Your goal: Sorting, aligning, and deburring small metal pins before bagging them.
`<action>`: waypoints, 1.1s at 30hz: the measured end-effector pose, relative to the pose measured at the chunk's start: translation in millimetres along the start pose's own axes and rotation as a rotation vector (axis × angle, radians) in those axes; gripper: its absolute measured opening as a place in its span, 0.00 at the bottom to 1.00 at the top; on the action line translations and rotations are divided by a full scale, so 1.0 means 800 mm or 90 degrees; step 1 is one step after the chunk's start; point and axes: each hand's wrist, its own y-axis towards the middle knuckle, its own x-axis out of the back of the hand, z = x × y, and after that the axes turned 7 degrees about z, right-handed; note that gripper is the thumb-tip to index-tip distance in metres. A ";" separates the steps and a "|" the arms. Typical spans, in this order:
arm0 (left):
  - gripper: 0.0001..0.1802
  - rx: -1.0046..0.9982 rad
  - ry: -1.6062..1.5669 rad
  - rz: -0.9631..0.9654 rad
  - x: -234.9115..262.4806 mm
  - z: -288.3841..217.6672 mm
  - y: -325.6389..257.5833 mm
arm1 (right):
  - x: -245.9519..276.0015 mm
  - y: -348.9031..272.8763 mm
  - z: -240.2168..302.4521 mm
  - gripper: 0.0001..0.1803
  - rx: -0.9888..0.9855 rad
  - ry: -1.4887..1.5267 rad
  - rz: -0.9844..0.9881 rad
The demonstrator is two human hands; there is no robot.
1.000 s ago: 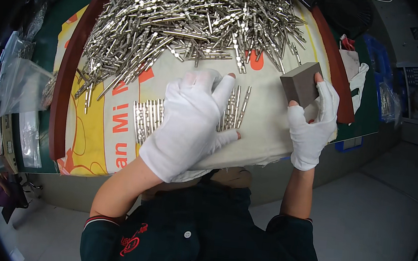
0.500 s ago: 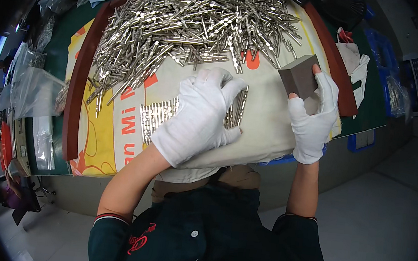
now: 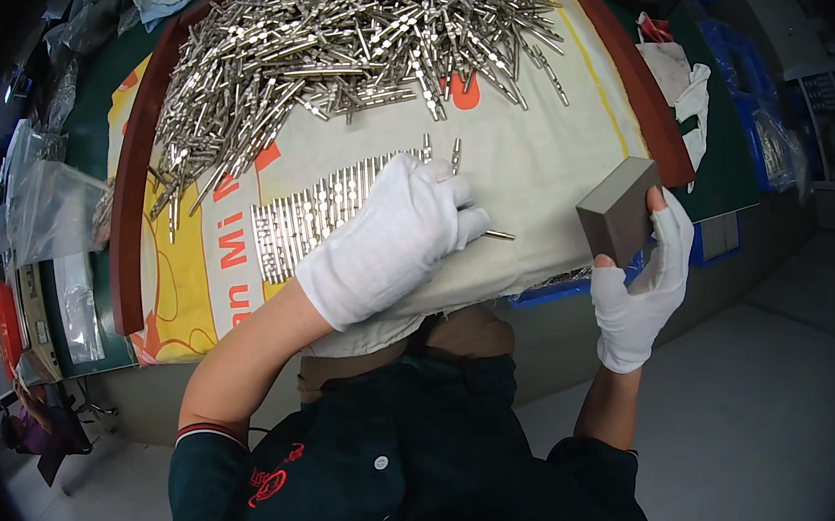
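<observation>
My left hand [image 3: 385,237], in a white glove, curls over the right part of a row of slim metal pins [image 3: 301,214] lined up side by side on the cloth. One metal pin [image 3: 500,234] sticks out sideways from its closed fingers; the rest of that pin is hidden by the glove. Just beyond the knuckles, two pins [image 3: 456,154] stand slightly apart from the row. My right hand [image 3: 640,302], gloved with bare fingertips, grips a dark grey rectangular block [image 3: 628,215] between thumb and fingers, tilted at the table's near right edge.
A large heap of loose metal pins [image 3: 359,34] covers the far part of the printed cloth [image 3: 535,186]. Reddish-brown rails [image 3: 132,233] border the work surface left and right. Clear plastic bags [image 3: 56,206] lie at the left; a white glove [image 3: 693,111] lies at the right.
My left hand's fingers have drawn together, and a pin now juts sideways from them. The right hand has lowered toward me and rightward with the block. The view has shifted somewhat.
</observation>
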 end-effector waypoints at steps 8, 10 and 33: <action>0.07 -0.004 -0.114 -0.118 -0.019 0.004 0.000 | 0.009 -0.005 0.016 0.39 0.139 -0.174 0.248; 0.08 0.013 -0.143 -0.111 -0.021 0.003 0.000 | 0.006 0.003 0.020 0.39 0.178 -0.165 0.306; 0.10 -0.009 -0.188 -0.172 -0.030 0.004 -0.001 | -0.007 0.033 0.008 0.38 0.242 -0.158 0.408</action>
